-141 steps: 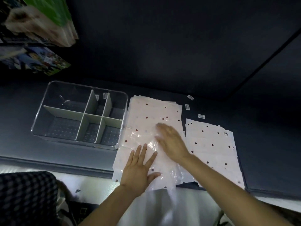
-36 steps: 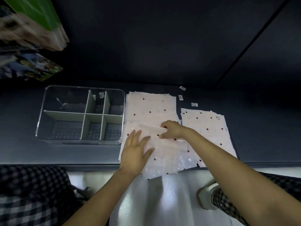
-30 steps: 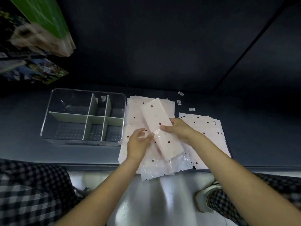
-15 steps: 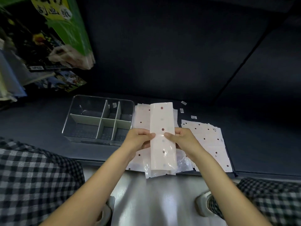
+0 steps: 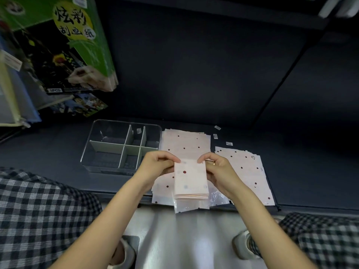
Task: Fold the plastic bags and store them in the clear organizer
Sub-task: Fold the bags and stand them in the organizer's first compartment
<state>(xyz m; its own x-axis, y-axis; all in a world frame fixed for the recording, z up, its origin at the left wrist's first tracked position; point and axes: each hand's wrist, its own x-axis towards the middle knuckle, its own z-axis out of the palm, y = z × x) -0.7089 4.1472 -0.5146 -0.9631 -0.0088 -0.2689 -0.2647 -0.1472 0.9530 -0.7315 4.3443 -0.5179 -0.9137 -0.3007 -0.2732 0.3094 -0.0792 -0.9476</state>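
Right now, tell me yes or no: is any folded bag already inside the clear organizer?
No: every compartment of the clear organizer is bare, and both hands hold the folded bag above the stack.

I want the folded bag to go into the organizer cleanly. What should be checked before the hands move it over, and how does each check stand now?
1. Left hand grips the folded bag: ok, pinching its top left corner.
2. Right hand grips it too: ok, pinching the top right corner.
3. Fold is neat: ok, layered edges line up at the bottom.
4. Organizer has free compartments: ok, all in view look empty.
5. Path to the organizer: ok, it sits just left of the hands, nothing between.
6. Bag fits a compartment: cannot tell.
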